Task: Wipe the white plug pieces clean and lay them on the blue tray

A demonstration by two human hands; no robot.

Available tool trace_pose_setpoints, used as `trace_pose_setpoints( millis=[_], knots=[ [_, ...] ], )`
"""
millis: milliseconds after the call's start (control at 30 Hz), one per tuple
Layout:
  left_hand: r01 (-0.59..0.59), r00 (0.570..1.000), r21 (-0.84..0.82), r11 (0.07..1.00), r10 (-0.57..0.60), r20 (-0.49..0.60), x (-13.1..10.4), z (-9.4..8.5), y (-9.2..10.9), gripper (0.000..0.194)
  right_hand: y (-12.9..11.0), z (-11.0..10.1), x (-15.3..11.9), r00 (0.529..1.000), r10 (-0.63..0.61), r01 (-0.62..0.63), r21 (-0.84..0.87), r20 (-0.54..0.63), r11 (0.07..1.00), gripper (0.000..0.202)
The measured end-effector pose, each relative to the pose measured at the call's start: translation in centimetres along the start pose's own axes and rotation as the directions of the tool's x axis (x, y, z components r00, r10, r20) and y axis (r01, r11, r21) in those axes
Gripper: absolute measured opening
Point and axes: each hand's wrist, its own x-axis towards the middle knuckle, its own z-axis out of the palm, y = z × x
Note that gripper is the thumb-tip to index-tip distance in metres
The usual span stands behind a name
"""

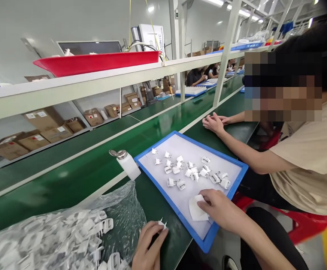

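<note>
A white plug (162, 225) sits at the fingertips of the left hand (150, 243), over the dark green table (177, 236), between the plastic bag (128, 202) and the tray (208, 240). Its thin metal prongs point up and away from the person, and its long axis seems to run the same way; the fingers hide much of its body. Thumb and fingers are closed on it.

The right hand (222, 208) reaches over the tray's near end, its thumb and fingers pinched on a white cloth (194, 210), perhaps paper, whose longer side runs roughly toward the person. The tray has a blue rim and a white lining. Loose plugs (194, 176) lie scattered on it at mixed angles, several with prongs toward the right.

The clear bag, left of the left hand, holds a heap of similar plugs. A white bottle (129, 167) with a metal top stands near the tray's left corner. Beyond the tray's right side, a co-worker's hands (215, 123) rest together.
</note>
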Motion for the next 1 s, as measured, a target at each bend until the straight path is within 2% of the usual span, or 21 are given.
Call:
trace_pose_setpoints(
  millis=[33,67,100,133,167,200,233,267,400,467,533,600,667,733,800,900,1000],
  knots=[
    [0.113,0.993,0.043,0.993,-0.112,-0.031,-0.3,0.3,0.6,0.04,0.0,0.0,-0.1,1.0,-0.007,0.007,0.011,-0.005,1.0,0.03],
    [0.25,0.968,0.088,0.964,-0.245,-0.06,-0.5,0.6,1.2,0.044,0.0,0.1,-0.2,1.0,-0.013,0.014,0.03,-0.007,0.999,0.032],
    [0.392,0.919,0.126,0.911,-0.383,-0.093,-0.5,0.7,1.7,0.05,-0.1,0.1,-0.3,1.0,-0.021,0.022,0.057,-0.009,0.998,0.033],
    [0.52,0.853,0.151,0.841,-0.505,-0.128,-0.5,0.8,2.2,0.055,-0.2,0.2,-0.5,0.999,-0.031,0.033,0.094,-0.015,0.995,0.033],
    [0.612,0.79,0.164,0.773,-0.594,-0.151,-0.3,0.8,2.6,0.058,-0.4,0.3,-0.6,0.999,-0.042,0.045,0.137,-0.027,0.99,0.033],
    [0.662,0.749,0.168,0.73,-0.644,-0.155,-0.1,0.7,2.8,0.057,-0.8,0.4,-0.9,0.998,-0.05,0.058,0.183,-0.046,0.981,0.032],
    [0.677,0.736,0.167,0.717,-0.663,-0.14,0.1,0.6,2.9,0.054,-1.3,0.7,-1.1,0.996,-0.057,0.07,0.23,-0.066,0.971,0.032],
    [0.668,0.744,0.162,0.726,-0.659,-0.111,0.3,0.4,2.9,0.049,-1.9,1.1,-1.4,0.995,-0.061,0.082,0.275,-0.084,0.958,0.032],
    [0.542,0.838,0.086,0.836,-0.545,0.022,0.5,-0.2,2.1,0.041,-4.7,3.8,-2.6,0.99,-0.088,0.124,0.392,-0.108,0.912,0.037],
    [0.492,0.868,0.063,0.868,-0.495,0.047,0.1,-0.6,1.4,0.04,-5.6,5.9,-3.2,0.983,-0.104,0.155,0.378,-0.153,0.913,0.037],
    [0.467,0.88,0.067,0.882,-0.471,0.063,-0.5,-0.9,0.8,0.041,-6.0,8.2,-3.7,0.965,-0.162,0.215,0.274,-0.205,0.937,0.04],
    [0.452,0.885,0.101,0.886,-0.46,0.077,-1.1,-1.1,0.2,0.042,-6.0,10.2,-4.0,0.943,-0.28,0.297,0.076,-0.182,0.952,0.051],
    [0.412,0.902,0.138,0.901,-0.425,0.081,-1.4,-1.2,-0.2,0.039,-5.7,11.6,-4.1,0.921,-0.384,0.377,-0.094,-0.07,0.921,0.063],
    [0.357,0.926,0.166,0.919,-0.372,0.071,-1.5,-1.1,-0.3,0.033,-5.2,12.4,-4.0,0.9,-0.432,0.436,-0.134,0.053,0.89,0.07],
    [0.329,0.936,0.192,0.925,-0.346,0.065,-1.3,-0.9,0.0,0.027,-4.4,12.8,-3.9,0.881,-0.456,0.469,-0.098,0.128,0.878,0.07],
    [0.365,0.918,0.26,0.894,-0.392,0.061,-0.9,-0.8,0.7,0.025,-3.3,13.4,-4.0,0.847,-0.516,0.529,-0.114,0.126,0.841,0.069],
    [0.361,0.923,0.263,0.895,-0.383,0.035,-0.8,-0.7,1.1,0.028,-2.6,14.0,-4.6,0.789,-0.609,0.612,-0.178,0.078,0.77,0.085]
  ],
)
